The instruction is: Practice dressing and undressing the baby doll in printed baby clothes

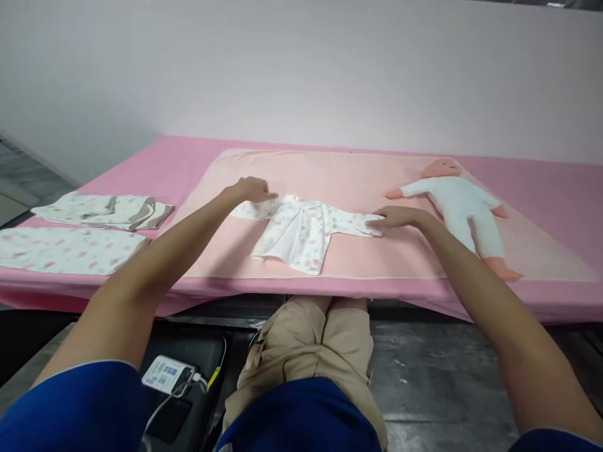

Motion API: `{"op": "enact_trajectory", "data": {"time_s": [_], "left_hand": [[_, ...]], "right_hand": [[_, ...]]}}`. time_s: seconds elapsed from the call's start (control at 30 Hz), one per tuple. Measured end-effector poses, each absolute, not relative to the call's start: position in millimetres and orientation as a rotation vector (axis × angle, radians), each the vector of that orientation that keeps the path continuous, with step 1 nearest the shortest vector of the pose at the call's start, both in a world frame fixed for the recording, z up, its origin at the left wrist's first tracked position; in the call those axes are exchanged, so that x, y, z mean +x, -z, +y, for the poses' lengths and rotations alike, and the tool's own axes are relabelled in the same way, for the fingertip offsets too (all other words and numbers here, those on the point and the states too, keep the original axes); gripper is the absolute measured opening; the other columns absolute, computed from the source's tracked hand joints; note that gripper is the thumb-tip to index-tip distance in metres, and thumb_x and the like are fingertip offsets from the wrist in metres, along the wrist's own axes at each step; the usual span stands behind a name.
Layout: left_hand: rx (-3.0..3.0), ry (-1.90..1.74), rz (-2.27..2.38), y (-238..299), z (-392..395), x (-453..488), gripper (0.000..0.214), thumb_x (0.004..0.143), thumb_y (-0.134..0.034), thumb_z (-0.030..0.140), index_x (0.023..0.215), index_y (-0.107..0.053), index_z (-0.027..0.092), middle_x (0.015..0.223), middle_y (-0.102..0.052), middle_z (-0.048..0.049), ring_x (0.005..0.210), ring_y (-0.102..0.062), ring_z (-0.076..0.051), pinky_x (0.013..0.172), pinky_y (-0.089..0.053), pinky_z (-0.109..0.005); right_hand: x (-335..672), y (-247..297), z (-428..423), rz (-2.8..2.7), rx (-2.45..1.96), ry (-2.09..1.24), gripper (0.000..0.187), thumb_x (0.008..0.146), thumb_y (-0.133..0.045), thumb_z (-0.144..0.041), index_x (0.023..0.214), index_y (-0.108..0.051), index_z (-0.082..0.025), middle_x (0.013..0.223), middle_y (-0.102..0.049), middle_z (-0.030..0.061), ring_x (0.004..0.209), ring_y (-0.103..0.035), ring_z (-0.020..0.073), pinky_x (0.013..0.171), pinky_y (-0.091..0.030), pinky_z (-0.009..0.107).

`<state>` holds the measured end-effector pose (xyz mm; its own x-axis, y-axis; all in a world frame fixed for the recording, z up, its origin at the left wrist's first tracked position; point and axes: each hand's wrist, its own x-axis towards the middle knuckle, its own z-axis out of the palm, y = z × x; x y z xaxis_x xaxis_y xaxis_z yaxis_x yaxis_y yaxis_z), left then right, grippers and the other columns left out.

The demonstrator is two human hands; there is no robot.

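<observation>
A small white baby top with a pink print [301,232] lies spread on the light pink mat [358,179], sleeves out to both sides. My left hand [252,189] rests on the left sleeve end with its fingers curled over the cloth. My right hand [393,217] lies flat on the right sleeve end, fingers stretched out and pressed on the fabric. A baby doll in a white suit [459,204] lies on its back to the right of my right hand.
Two folded pieces of baby clothing lie at the left on the pink table cover: a white and grey one [106,210] and a pink-printed one [66,250]. A white wall stands behind. Below the table edge is a black case with a small device and cable [167,375].
</observation>
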<state>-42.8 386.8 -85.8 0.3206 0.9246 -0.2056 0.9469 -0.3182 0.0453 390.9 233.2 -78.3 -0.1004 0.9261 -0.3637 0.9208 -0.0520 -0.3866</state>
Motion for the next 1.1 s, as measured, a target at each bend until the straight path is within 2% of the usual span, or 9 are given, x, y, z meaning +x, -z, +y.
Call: {"op": "enact_trajectory", "data": {"time_s": [0.1,0.2,0.4,0.5,0.67,0.8,0.97,1.03,1.1], "left_hand": [[2.374,0.186,1.731,126.6,408.0,-92.0,0.063,0.081,-0.064,0.073,0.108,-0.076,0.018,0.125,-0.079,-0.021,0.125,-0.068,-0.042,0.102,-0.05,-0.043],[2.278,0.024,1.642,135.7,409.0,-131.2,0.064,0.08,-0.065,0.077,0.106,-0.074,0.019,0.119,-0.079,-0.0162,0.11,-0.071,-0.035,0.087,-0.052,-0.036],[2.174,-0.319,1.73,115.1,416.0,-139.9,0.05,0.089,-0.061,0.069,0.101,-0.071,0.022,0.09,-0.074,-0.0074,0.084,-0.066,-0.025,0.074,-0.047,-0.034],[2.248,-0.372,1.747,118.7,432.7,-129.1,0.045,0.091,-0.06,0.062,0.108,-0.072,0.022,0.099,-0.077,-0.0092,0.088,-0.069,-0.027,0.078,-0.049,-0.036],[2.295,-0.376,1.9,148.9,454.9,-119.7,0.046,0.095,-0.057,0.064,0.11,-0.072,0.023,0.114,-0.079,-0.0133,0.101,-0.072,-0.035,0.085,-0.05,-0.042],[2.182,-0.489,1.922,173.1,452.5,-120.3,0.046,0.1,-0.054,0.061,0.119,-0.067,0.02,0.122,-0.076,-0.0169,0.107,-0.069,-0.034,0.089,-0.051,-0.043],[2.408,-0.664,1.937,168.3,438.1,-110.1,0.041,0.106,-0.048,0.045,0.136,-0.058,0.02,0.149,-0.061,-0.0216,0.138,-0.054,-0.04,0.117,-0.041,-0.054],[2.513,-0.667,1.787,156.3,431.8,-94.2,0.035,0.106,-0.048,0.04,0.133,-0.061,0.02,0.148,-0.06,-0.0211,0.141,-0.05,-0.041,0.121,-0.037,-0.057],[2.581,-0.688,1.501,143.9,426.9,-70.4,0.033,0.104,-0.051,0.037,0.13,-0.063,0.021,0.142,-0.063,-0.0195,0.137,-0.052,-0.039,0.12,-0.04,-0.056]], "right_hand": [[422.3,114.3,218.6,-2.012,-2.006,-0.808,0.051,0.092,-0.075,-0.07,0.087,-0.069,-0.02,0.091,-0.074,0.0066,0.082,-0.062,0.0213,0.078,-0.045,0.034],[436.6,128.9,212.0,-1.822,-1.899,-0.759,0.053,0.097,-0.064,-0.074,0.092,-0.062,-0.021,0.09,-0.071,0.0048,0.082,-0.06,0.0204,0.076,-0.046,0.033],[449.6,124.6,257.2,-1.496,-2.069,-0.329,0.03,0.1,-0.062,-0.05,0.085,-0.05,-0.026,0.07,-0.057,0.0006,0.073,-0.054,0.021,0.075,-0.042,0.036],[458.2,132.6,281.3,-1.495,-2.165,-0.197,0.032,0.097,-0.066,-0.046,0.079,-0.049,-0.026,0.068,-0.055,0.0001,0.071,-0.05,0.0204,0.077,-0.039,0.037],[462.6,166.4,292.6,-1.449,-2.199,-0.174,0.022,0.096,-0.066,-0.044,0.092,-0.064,-0.023,0.09,-0.075,0.0091,0.089,-0.065,0.0258,0.085,-0.044,0.038],[466.0,180.2,287.6,-1.409,-2.174,-0.208,0.027,0.098,-0.063,-0.047,0.099,-0.068,-0.021,0.095,-0.078,0.0115,0.092,-0.069,0.0272,0.088,-0.048,0.039],[443.4,164.1,277.7,-1.412,-2.119,0.164,0.041,0.094,-0.07,-0.039,0.13,-0.066,-0.02,0.109,-0.077,0.0185,0.103,-0.066,0.0349,0.089,-0.046,0.045],[412.4,148.9,268.9,-1.489,-1.997,0.248,0.05,0.095,-0.069,-0.038,0.141,-0.061,-0.022,0.119,-0.076,0.0178,0.107,-0.065,0.0342,0.089,-0.047,0.045],[367.9,132.9,256.0,-1.617,-1.897,0.135,0.039,0.099,-0.066,-0.044,0.132,-0.064,-0.023,0.116,-0.077,0.0115,0.097,-0.067,0.0288,0.086,-0.047,0.041]]}}
